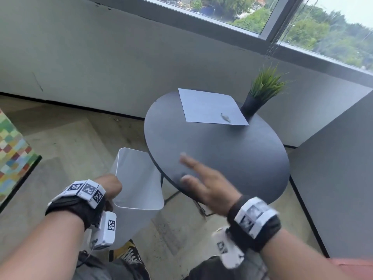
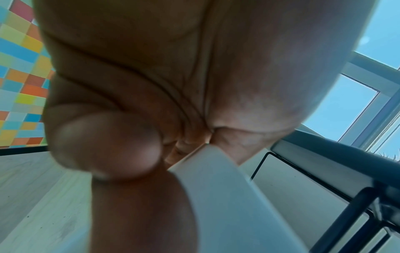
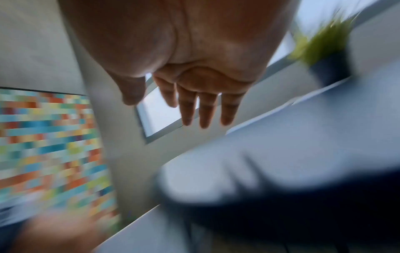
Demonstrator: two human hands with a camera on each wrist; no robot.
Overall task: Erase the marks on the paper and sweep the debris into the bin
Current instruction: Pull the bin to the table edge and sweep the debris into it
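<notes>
A white sheet of paper [image 1: 212,107] lies on the far side of the round dark table [image 1: 232,158]. A small grey lump [image 1: 226,117], an eraser or debris, rests near the sheet's front right corner. My left hand [image 1: 110,186] grips the rim of a white bin [image 1: 137,184], held tilted against the table's near left edge. The left wrist view shows my fingers [image 2: 103,142] curled over the bin's wall [image 2: 216,196]. Blurred by motion, my right hand [image 1: 201,184] hovers over the table's near edge with fingers straight and nothing in it. The right wrist view shows those fingers [image 3: 205,109] spread.
A potted green plant [image 1: 260,91] stands at the table's back right, touching the paper's corner. Grey walls and a window run behind the table. A multicoloured panel [image 1: 12,154] stands at the left. The floor is pale wood, and my shoe [image 1: 129,253] shows below the bin.
</notes>
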